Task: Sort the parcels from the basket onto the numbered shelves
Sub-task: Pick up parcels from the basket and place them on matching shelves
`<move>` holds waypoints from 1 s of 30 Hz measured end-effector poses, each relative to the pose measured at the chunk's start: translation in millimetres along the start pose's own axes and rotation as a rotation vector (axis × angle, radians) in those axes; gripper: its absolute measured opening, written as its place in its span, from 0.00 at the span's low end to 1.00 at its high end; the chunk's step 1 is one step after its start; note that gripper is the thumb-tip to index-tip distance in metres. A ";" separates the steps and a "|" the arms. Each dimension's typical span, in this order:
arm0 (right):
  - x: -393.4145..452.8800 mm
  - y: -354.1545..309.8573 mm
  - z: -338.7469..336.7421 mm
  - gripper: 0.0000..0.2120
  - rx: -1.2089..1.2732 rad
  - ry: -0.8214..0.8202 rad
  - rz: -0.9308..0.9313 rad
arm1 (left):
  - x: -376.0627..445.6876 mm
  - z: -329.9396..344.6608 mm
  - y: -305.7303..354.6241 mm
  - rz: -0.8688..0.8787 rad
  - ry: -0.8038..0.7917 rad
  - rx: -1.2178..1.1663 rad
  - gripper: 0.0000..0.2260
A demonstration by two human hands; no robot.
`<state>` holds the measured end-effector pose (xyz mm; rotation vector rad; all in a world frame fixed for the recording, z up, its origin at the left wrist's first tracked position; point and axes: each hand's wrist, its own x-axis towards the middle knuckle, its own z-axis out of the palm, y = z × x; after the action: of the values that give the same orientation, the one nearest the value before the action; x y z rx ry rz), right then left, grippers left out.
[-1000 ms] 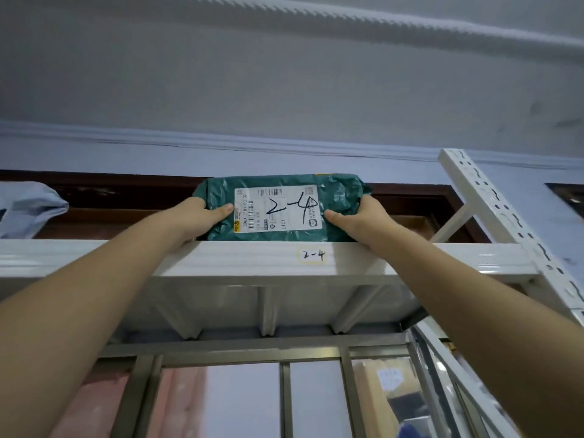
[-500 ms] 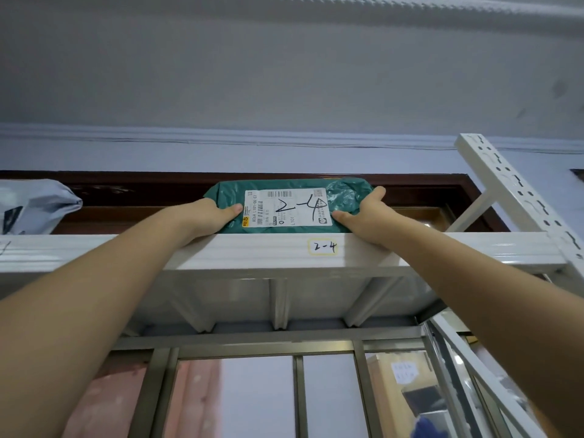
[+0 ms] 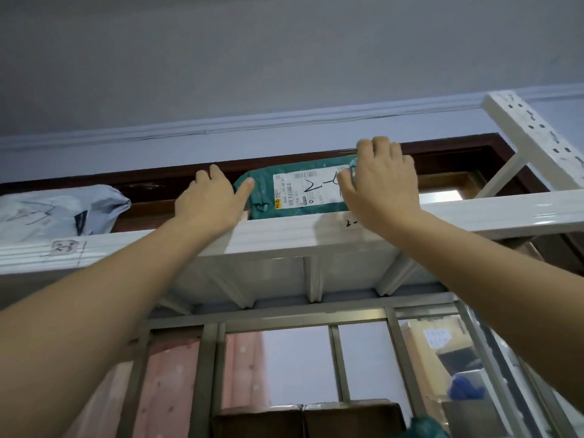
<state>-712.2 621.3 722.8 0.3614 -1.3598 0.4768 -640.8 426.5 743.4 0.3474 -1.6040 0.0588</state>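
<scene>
Grey wall and ceiling fill our upward view, with a dark wooden frame behind the white metal shelf point(image 3: 493, 213). On its top level, above the hidden "2-4" tag, lies the green plastic mailer parcel point(image 3: 294, 191), its long axis along the shelf edge and white label facing us. Our right hand point(image 3: 380, 184) rests on its right end, fingers loosely bent; our left hand point(image 3: 210, 200) touches its left end with only the outstretched thumb, fingers relaxed.
</scene>
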 end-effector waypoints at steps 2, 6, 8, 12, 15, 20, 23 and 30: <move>-4.5 -31.7 -4.4 0.19 0.046 -0.029 -0.102 | -8.8 -15.6 -14.9 0.176 0.114 0.233 0.26; -11.5 -111.9 -11.9 0.18 0.155 -0.038 -0.299 | -13.5 -55.1 -57.2 0.581 0.205 0.615 0.16; -20.1 -158.1 -13.3 0.17 0.275 -0.027 -0.328 | -15.6 -78.4 -79.2 0.647 0.149 0.703 0.17; -47.6 -253.5 -13.8 0.17 0.458 -0.076 -0.413 | -29.1 -124.0 -135.5 0.603 -0.043 0.974 0.15; -66.3 -311.2 -24.9 0.18 0.578 -0.137 -0.448 | -44.5 -160.7 -192.2 0.568 -0.197 1.144 0.14; -116.4 -397.0 -42.5 0.18 0.617 -0.196 -0.653 | -100.6 -221.5 -279.4 0.361 -0.379 1.281 0.16; -154.3 -450.5 -61.3 0.19 0.636 -0.240 -0.767 | -140.0 -258.7 -331.0 0.101 -0.408 1.200 0.14; -269.5 -554.9 -105.5 0.15 0.890 -0.605 -0.828 | -262.9 -323.0 -438.5 -0.469 -0.683 1.022 0.15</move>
<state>-370.5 171.4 453.5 1.8307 -1.3450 0.2398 -209.8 138.7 431.7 1.6666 -2.0093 0.4440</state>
